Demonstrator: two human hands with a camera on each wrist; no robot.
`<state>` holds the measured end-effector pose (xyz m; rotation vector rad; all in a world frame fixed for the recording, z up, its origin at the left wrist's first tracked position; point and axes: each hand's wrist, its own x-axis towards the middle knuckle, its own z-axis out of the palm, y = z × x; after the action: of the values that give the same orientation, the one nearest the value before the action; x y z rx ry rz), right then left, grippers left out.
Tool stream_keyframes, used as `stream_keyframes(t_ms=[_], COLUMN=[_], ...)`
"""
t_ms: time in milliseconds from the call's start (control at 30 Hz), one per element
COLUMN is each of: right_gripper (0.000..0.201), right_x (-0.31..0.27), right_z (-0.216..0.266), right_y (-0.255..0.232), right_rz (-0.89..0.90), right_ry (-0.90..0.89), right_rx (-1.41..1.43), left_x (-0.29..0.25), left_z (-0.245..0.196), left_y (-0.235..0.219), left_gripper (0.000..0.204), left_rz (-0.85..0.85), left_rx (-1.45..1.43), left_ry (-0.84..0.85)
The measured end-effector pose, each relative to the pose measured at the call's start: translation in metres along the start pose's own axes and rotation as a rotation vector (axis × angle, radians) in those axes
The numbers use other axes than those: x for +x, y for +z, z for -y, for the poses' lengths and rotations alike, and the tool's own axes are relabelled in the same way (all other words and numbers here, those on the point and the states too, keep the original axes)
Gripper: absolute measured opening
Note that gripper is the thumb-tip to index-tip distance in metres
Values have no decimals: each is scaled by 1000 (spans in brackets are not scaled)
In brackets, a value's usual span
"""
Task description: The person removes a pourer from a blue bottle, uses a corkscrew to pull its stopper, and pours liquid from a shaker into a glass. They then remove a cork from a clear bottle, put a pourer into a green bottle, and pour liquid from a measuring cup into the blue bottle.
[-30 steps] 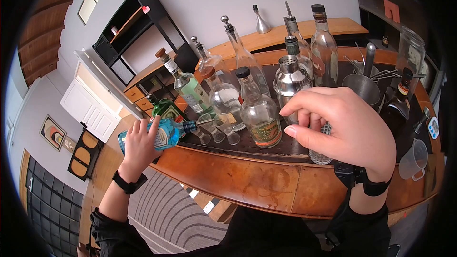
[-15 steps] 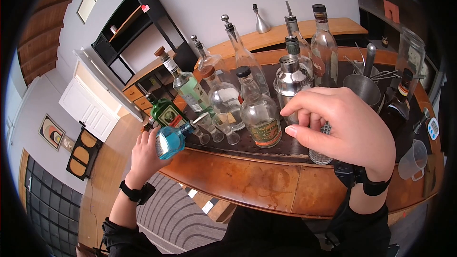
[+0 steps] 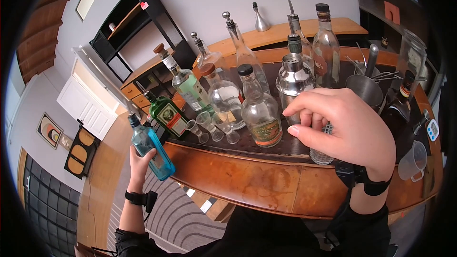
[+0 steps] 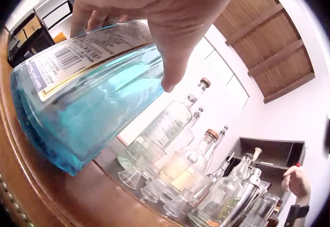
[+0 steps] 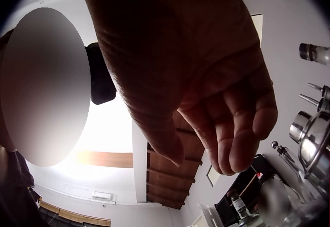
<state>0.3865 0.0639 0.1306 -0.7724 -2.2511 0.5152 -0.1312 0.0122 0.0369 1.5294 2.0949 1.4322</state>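
My left hand point(image 3: 139, 165) grips a blue glass bottle point(image 3: 162, 158) round its body, at the left end of the bar top. The bottle stands nearly upright with a pourer in its neck; in the left wrist view the label and blue base point(image 4: 62, 134) show close up. Three small footed glasses point(image 3: 207, 123) stand beside a green bottle point(image 3: 167, 116) to its right. Held in the air, my right hand point(image 3: 347, 126) has loosely bent fingers and nothing in them. Below it a patterned glass point(image 3: 322, 156) is partly hidden, and behind it stands a steel shaker point(image 3: 295, 78).
Several clear bottles, one with a black cap point(image 3: 261, 114), crowd the middle of the bar. At the right are a metal mixing cup point(image 3: 364, 93), a dark bottle point(image 3: 399, 104), a plastic measuring jug point(image 3: 413, 159) and a small timer point(image 3: 432, 130). The leather bar edge point(image 3: 238, 181) runs along the front.
The blue bottle has swung from lying tilted toward the small glasses to nearly upright, its neck now pointing up and away from them. My right hand has barely moved.
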Motion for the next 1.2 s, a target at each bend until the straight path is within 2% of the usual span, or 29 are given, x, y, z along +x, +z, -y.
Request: stream_keyframes(t_ms=[233, 433, 533, 633, 767, 900, 1000, 1067, 1100, 1167, 1200], right_gripper=[22, 22, 22, 22, 21, 18, 18, 18, 18, 16, 15], right_x=[2, 4, 5, 7, 9, 12, 14, 15, 16, 17, 17], right_z=[0, -2, -3, -8, -9, -4, 2, 4, 5, 7, 10], right_y=[2, 4, 4, 7, 10, 16, 21, 24, 26, 28, 29], right_rz=[8, 14, 9, 0, 9, 12, 7, 32, 31, 35, 17], right_ry=[11, 42, 35, 28, 44, 34, 15, -3, -4, -40, -45], right_rx=[-9, 9, -1, -9, -4, -10, 8, 4, -7, 17, 39], left_x=[15, 34, 39, 39, 42, 45, 39, 29, 25, 0, -9], left_z=[43, 67, 66, 62, 81, 91, 89, 83, 78, 39, 18], left_y=[4, 20, 25, 23, 24, 21, 23, 30, 33, 35, 40], left_gripper=[64, 73, 73, 74, 73, 76, 81, 77, 77, 68, 56], left_rz=[-233, -350, -341, -294, -317, -309, -300, -454, -456, -622, -673], left_rx=[-99, -64, -74, -49, -66, -72, -93, -117, -128, -52, -50], left_ry=[1, -1, 52, 7, 57, 27, 65, 257, 258, 349, 393])
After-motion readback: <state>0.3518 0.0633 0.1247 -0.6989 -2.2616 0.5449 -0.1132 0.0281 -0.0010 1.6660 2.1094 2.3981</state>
